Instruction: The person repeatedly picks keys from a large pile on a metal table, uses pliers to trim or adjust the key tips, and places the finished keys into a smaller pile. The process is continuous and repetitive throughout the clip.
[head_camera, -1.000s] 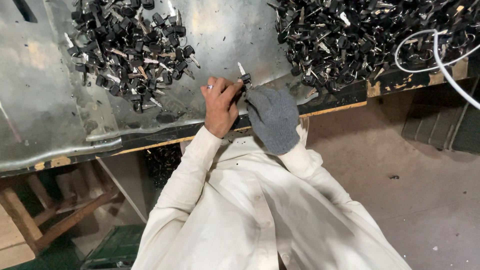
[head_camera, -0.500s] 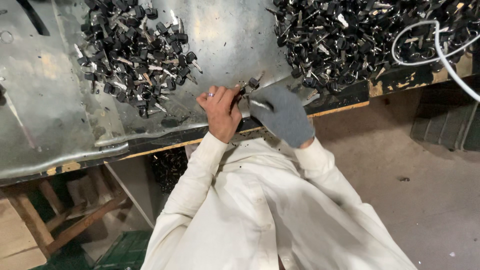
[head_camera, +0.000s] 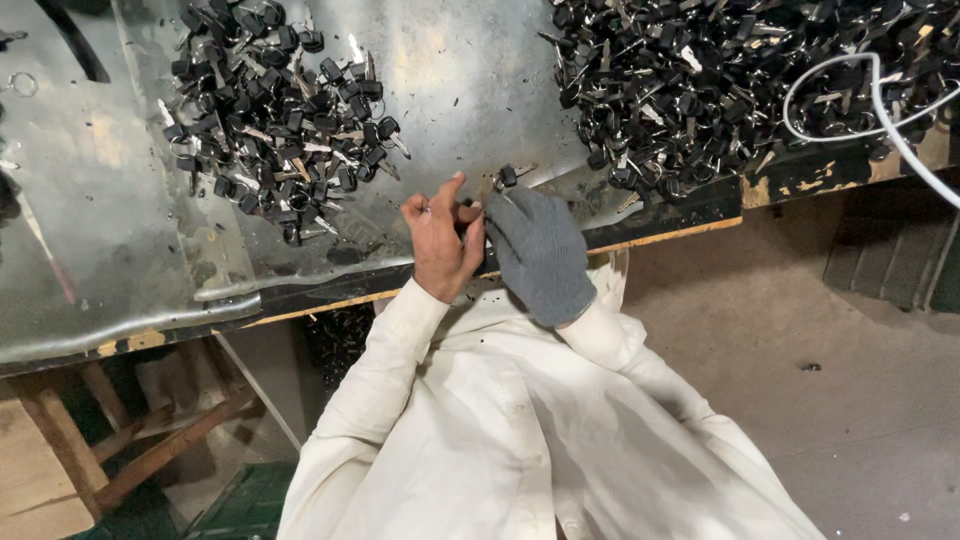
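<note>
The bare left hand (head_camera: 443, 243) curls half-closed against the gloved right hand (head_camera: 540, 252); what they grip is hidden.

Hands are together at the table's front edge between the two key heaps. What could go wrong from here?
1. The lone key lies by the gloved right hand near the metal sheet's front edge; a nudge could knock it off.
2. The bare left hand works near that edge, which might cut.
3. The white cable crosses the right key pile and could snag.
</note>
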